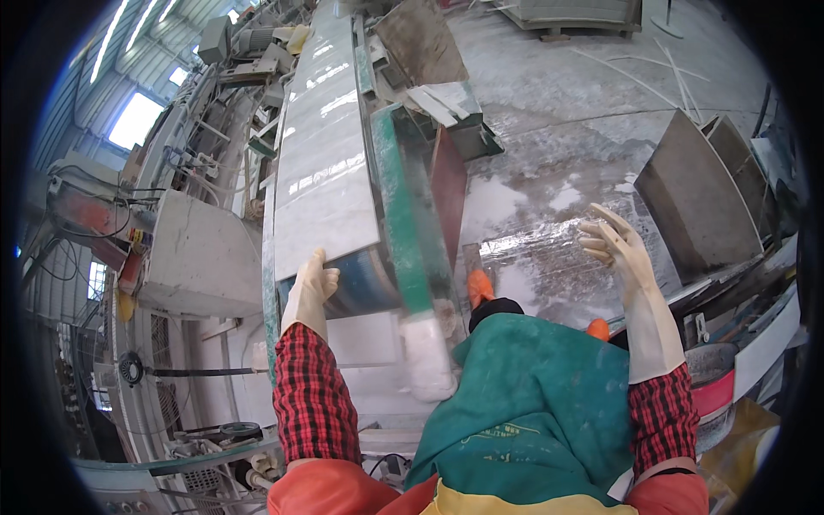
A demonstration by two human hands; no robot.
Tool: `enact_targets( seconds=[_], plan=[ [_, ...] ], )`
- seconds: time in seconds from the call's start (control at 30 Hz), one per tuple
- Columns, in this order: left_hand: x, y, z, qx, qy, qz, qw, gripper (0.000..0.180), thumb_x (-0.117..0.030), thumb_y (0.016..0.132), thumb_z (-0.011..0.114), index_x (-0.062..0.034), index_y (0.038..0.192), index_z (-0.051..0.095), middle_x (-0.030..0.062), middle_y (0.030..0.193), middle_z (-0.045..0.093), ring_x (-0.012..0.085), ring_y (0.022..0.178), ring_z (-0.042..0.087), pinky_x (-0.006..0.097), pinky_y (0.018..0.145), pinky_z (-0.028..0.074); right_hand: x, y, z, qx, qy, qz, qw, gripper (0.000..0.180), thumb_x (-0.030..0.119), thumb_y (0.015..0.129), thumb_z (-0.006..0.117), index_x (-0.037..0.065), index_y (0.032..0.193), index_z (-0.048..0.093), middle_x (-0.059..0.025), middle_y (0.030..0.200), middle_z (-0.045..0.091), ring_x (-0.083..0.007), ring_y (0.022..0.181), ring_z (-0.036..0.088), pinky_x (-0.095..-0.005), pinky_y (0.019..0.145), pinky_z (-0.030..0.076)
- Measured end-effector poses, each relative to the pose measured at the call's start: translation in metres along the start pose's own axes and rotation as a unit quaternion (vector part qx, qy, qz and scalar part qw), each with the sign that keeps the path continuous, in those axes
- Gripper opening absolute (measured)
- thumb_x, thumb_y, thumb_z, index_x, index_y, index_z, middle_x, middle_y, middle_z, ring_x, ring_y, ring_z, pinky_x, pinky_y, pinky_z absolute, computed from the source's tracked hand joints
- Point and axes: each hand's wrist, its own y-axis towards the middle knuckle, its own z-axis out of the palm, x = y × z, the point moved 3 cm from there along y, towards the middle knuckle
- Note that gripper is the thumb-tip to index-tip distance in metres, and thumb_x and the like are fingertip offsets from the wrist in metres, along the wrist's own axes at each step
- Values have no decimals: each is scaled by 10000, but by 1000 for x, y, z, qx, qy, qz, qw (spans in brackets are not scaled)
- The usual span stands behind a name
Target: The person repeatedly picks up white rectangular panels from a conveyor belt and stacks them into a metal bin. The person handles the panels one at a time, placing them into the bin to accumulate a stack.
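A pale, wet stone slab (330,206) lies on the long conveyor line, its near edge jutting over the blue roller end (365,283). At that edge's left part, my left hand (313,281), in a cream rubber glove, is closed with its thumb lying along the slab's top. The undersides of those fingers are partly hidden. Out to the right, over the wet floor, my right hand (622,245) hangs in a matching glove, fingers apart and nothing in them. Between my hands runs a green side rail (397,206) of the conveyor.
A grey box-shaped housing (202,253) stands left of the conveyor. Brown boards (699,197) lean at the right, and a reddish board (448,193) stands beside the rail. Thin white strips (678,77) lie on the far floor. A pink-rimmed tub (717,386) is near my right elbow.
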Motion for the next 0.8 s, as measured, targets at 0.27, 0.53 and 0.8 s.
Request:
enact_targets(
  seconds=[0.27, 0.53, 0.8],
  plan=[
    [-13, -60, -16, 57, 350, 163, 921, 578, -498, 1048, 344, -27, 1061, 678, 75, 712, 705, 188, 585, 662, 345, 585, 520, 40, -30, -139, -171, -223, -253, 926, 440, 210, 1001, 632, 30, 1397, 571, -142, 1250, 687, -236, 1129, 663, -337, 976, 513],
    [2, -124, 48, 47, 303, 509, 804, 419, -378, 1006, 563, -125, 1338, 589, 134, 1016, 730, 233, 858, 709, 358, 799, 561, 47, -205, -306, -476, -713, 46, 513, 616, 440, 924, 637, 122, 1438, 517, -157, 1472, 508, -355, 1347, 474, -468, 1086, 407],
    [0, -156, 130, 98, 308, 639, 698, 516, -191, 896, 685, -13, 1340, 490, 223, 1153, 609, 415, 1077, 568, 467, 953, 466, 49, -232, -222, -594, -583, 175, 525, 787, 559, 892, 639, 121, 1509, 422, -159, 1541, 434, -394, 1358, 464, -490, 1120, 384]
  ],
)
